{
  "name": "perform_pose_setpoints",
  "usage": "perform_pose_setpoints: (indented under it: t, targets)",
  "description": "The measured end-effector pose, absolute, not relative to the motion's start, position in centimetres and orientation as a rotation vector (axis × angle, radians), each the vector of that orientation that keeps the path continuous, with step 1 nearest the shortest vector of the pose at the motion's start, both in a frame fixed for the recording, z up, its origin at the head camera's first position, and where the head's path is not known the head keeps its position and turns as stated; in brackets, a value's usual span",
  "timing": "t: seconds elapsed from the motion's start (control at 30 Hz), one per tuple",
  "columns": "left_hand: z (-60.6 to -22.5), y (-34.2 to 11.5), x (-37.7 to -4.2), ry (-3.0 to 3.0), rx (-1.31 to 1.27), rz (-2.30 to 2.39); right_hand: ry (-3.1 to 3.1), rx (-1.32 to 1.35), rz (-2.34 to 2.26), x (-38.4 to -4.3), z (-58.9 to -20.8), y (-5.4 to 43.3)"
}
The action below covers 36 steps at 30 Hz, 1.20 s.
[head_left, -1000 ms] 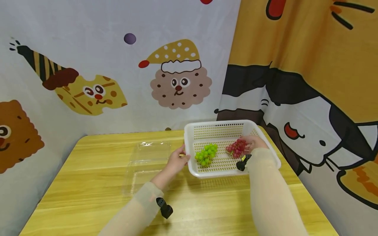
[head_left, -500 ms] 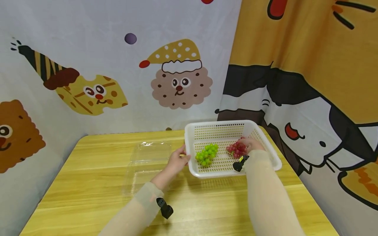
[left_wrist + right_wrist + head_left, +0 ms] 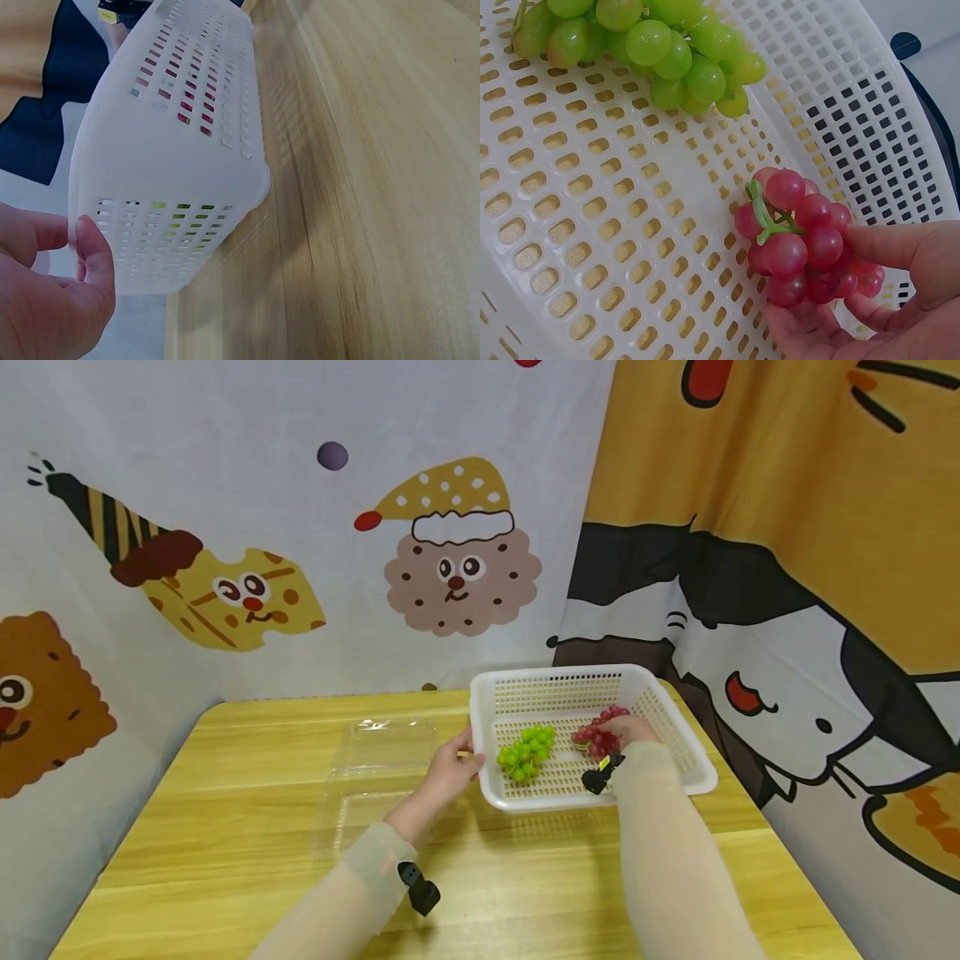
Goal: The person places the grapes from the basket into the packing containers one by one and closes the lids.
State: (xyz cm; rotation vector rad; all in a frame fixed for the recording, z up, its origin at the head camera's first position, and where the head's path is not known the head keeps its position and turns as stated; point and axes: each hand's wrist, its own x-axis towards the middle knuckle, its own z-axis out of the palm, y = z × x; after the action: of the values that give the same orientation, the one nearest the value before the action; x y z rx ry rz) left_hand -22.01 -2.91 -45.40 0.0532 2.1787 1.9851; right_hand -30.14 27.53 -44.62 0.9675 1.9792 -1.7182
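Note:
A white plastic basket with slotted walls stands at the back right of the table. My left hand pinches the basket's left rim between thumb and fingers. Inside, a bunch of red grapes with a green stem lies toward the right. My right hand grips this bunch from the side, thumb on one side and fingers curled under the other. A bunch of green grapes rests on the basket floor to the left, apart from both hands.
Left of the basket, a clear plastic clamshell box lies opened out on the wooden table, partly behind my left forearm. A printed curtain hangs along the table's back and right edges.
My right hand has shifted slightly left within the basket, and the red grapes have turned a little with it. The left hand stays on the rim; the green grapes stay put.

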Motion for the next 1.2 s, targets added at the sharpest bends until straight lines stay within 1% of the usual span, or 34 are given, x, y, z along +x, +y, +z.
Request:
perform_pose_setpoints:
  t: [0.13, 0.27, 0.4, 0.5, 0.67, 0.83, 0.93, 1.07, 1.2]
  targets:
    - [-45.4, -2.9, -22.1, 2.184, 0.065, 1.975, 1.997, 0.984, -1.708, -30.5, -44.9, 27.7]
    - [-45.3, -3.1, -22.1, 2.175, 0.078, 1.969, 1.985, 1.078, -1.761, -30.7, -45.1, 27.7]
    - [-43.6, -3.2, -21.3, 2.158, 0.087, 1.965, 1.881, 1.170, -1.913, -30.9, -45.4, 27.8]
    - [-42.4, -3.2, -20.6, 2.157, 0.088, 1.961, 1.833, 1.099, -1.967, -30.7, -45.6, 28.0]
    - [-42.1, -3.2, -20.4, 2.159, 0.077, 1.956, 2.023, 0.946, -1.755, -29.8, -45.3, 28.5]
    - [-42.7, -3.2, -20.9, 2.167, 0.067, 1.947, 1.967, 0.884, -1.726, -30.0, -44.9, 27.9]
    - [-43.7, -3.2, -21.4, 2.164, 0.071, 1.952, 2.013, 0.841, -1.613, -30.3, -44.8, 27.5]
    - [-45.0, -3.1, -22.0, 2.175, 0.071, 1.959, 2.121, 0.847, -1.460, -30.5, -44.9, 27.0]
    - [-45.5, -3.0, -22.1, 2.194, 0.069, 1.956, 2.215, 0.890, -1.380, -30.7, -45.2, 26.7]
